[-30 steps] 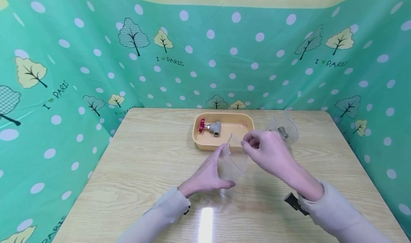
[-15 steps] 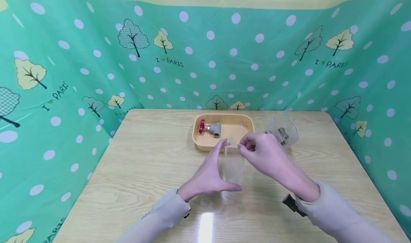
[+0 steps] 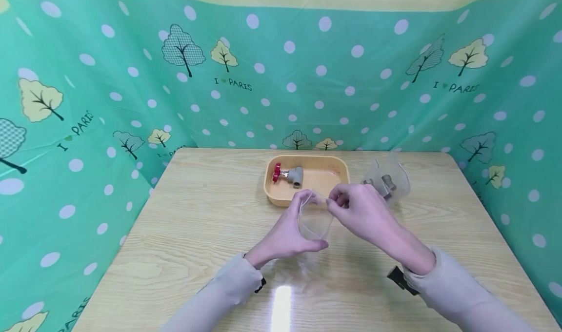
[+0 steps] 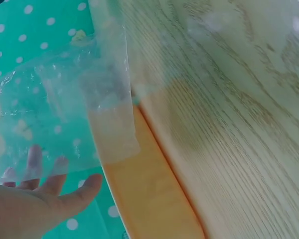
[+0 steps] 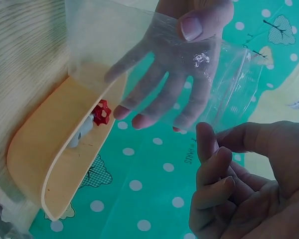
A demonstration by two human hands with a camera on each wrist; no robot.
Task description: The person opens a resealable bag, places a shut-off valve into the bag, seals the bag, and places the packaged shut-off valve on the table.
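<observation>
A clear plastic bag (image 3: 317, 222) is upright between my hands, its mouth spread into a rounded opening. My right hand (image 3: 366, 210) pinches the bag's upper right edge between thumb and forefinger. Around the bag's left side, my left hand (image 3: 285, 235) forms a wide C. The right wrist view shows its splayed, fairly straight fingers (image 5: 154, 99) behind the film and its thumb in front. Nothing shows inside the bag. Just beyond it stands a peach plastic tray (image 3: 322, 178), holding a grey pipe valve (image 3: 295, 176) with a red handwheel (image 3: 276, 172).
Behind my right hand, at the back right, stands another clear bag (image 3: 399, 168) with several grey pipe fittings (image 3: 388, 182) in it. A wood-grain table (image 3: 184, 224) lies under everything. Green patterned cloth (image 3: 246, 103) hangs along its back and sides.
The bag's mouth has opened from a narrow, flattened shape to a rounded one. My right hand has shifted slightly left with its edge; my left thumb has reached a little further right.
</observation>
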